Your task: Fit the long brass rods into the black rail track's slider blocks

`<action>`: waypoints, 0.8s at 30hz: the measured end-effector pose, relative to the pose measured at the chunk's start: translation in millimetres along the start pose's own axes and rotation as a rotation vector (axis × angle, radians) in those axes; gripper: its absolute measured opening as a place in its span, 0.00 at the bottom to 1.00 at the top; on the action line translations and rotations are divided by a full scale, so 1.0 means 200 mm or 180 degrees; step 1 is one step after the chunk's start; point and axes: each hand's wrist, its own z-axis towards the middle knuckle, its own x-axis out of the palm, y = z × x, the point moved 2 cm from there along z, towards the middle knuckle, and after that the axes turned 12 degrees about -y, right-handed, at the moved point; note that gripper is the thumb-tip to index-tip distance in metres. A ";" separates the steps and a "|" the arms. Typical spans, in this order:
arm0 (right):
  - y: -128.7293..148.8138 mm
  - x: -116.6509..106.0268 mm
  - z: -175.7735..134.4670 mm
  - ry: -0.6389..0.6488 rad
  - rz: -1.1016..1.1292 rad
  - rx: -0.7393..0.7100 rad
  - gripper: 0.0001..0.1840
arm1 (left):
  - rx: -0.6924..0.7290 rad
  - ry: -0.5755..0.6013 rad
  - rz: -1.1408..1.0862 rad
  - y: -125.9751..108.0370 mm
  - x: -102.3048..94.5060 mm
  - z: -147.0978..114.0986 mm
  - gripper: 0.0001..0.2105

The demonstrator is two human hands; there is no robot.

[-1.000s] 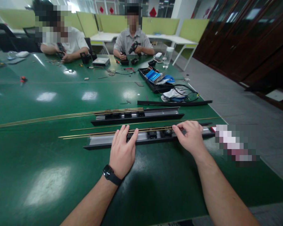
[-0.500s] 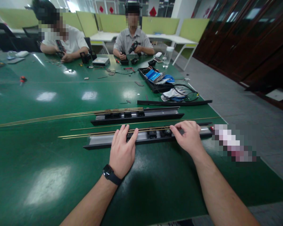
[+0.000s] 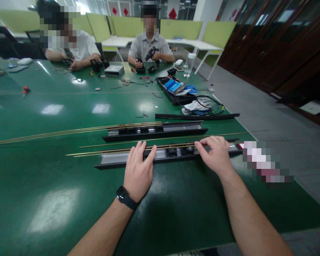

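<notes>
Long thin brass-coloured rods point(image 3: 88, 154) lie along the near black-and-silver channel point(image 3: 114, 158), their left ends past its end. My left hand point(image 3: 140, 167), with a watch on its wrist, rests palm down over the rods and channel, fingers out and thumb apart. Farther right, my right hand point(image 3: 216, 153) pinches a brass rod between thumb and fingers; the fingertips partly hide the grip. Black blocks point(image 3: 172, 150) sit inside the channel between my hands. Just behind it, a single loose rod point(image 3: 109, 144) lies on the table.
A second channel point(image 3: 160, 133) with rods across it lies behind, then a black strip point(image 3: 197, 116). Farther back are a black tray point(image 3: 173, 96), gloves point(image 3: 197, 106) and a clear bottle point(image 3: 189, 65). Two people sit across the green table point(image 3: 77, 206), one holding a power drill point(image 3: 150, 53).
My right hand has shifted slightly to the right. The left end of one brass rod in the near channel has slid right too. My left hand stays in place.
</notes>
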 end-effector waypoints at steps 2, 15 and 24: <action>0.01 -0.01 0.00 -0.0041 0.0031 -0.0025 0.17 | 0.0018 0.0015 0.0018 0.00 0.00 0.00 0.26; 0.06 0.01 -0.02 0.0037 0.0045 0.0037 0.18 | 0.0033 0.0029 0.0100 -0.01 0.00 0.01 0.26; 0.04 0.02 -0.02 0.0016 0.0071 -0.0069 0.19 | 0.0066 -0.0012 0.0061 0.00 0.00 0.00 0.26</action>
